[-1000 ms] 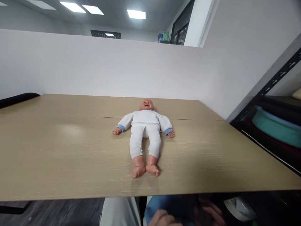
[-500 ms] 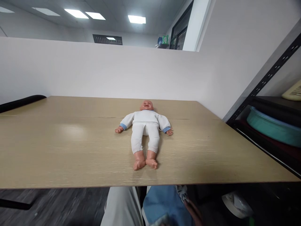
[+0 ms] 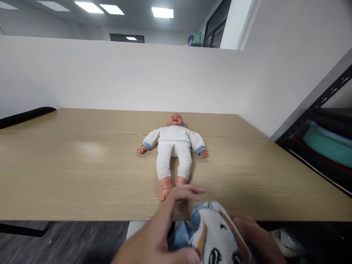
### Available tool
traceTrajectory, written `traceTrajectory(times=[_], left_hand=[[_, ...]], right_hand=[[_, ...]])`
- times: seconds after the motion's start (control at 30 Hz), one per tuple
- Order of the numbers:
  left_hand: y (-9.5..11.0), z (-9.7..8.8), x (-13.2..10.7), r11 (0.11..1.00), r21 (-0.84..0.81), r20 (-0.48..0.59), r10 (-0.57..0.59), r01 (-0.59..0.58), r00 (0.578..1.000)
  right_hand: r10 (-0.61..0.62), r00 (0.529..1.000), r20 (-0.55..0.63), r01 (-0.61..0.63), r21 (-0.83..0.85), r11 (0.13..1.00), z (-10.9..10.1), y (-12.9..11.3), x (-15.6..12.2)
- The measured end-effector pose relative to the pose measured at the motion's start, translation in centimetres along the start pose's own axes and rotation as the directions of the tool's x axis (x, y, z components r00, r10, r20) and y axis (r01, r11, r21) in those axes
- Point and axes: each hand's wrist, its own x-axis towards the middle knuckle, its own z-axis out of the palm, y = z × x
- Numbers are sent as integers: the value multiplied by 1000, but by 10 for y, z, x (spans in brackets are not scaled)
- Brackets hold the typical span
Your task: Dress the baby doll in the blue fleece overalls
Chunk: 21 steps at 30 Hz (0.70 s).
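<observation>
A baby doll (image 3: 172,146) in a white suit with blue cuffs lies face up on the wooden table (image 3: 82,176), feet toward me. At the table's near edge both my hands hold a bunched cloth (image 3: 213,234), white and blue with orange and black printed marks. My left hand (image 3: 162,231) grips its left side, thumb on the cloth and fingers stretched toward the doll's feet. My right hand (image 3: 255,240) is closed on the cloth's right side.
A white partition wall (image 3: 110,77) runs behind the table. A black metal shelf rack (image 3: 316,113) stands at the right with a teal tub (image 3: 327,143) on it. A black chair back (image 3: 24,115) shows at the far left.
Both hands have risen from below the table's edge with the cloth, which now shows its printed side at the near edge.
</observation>
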Motion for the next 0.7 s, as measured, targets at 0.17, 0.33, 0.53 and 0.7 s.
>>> traceTrajectory(times=[0.17,0.33,0.53,0.7], left_hand=[[21,-48,59,930,-365,105,83,-39,991],[38,-87,96,967,-165,220,229,-195,948],[55,-108,134,969,54,171,228,-240,959],[72,-123,168,947,198,209,212,-254,955]], right_hand=[[-80,992,94,94,-155,983,-19,-47,63],[-102,979,178,138,-208,968,-51,-32,102],[-211,977,39,214,-94,972,-79,-17,165],[-31,963,267,-17,174,985,-88,-12,211]])
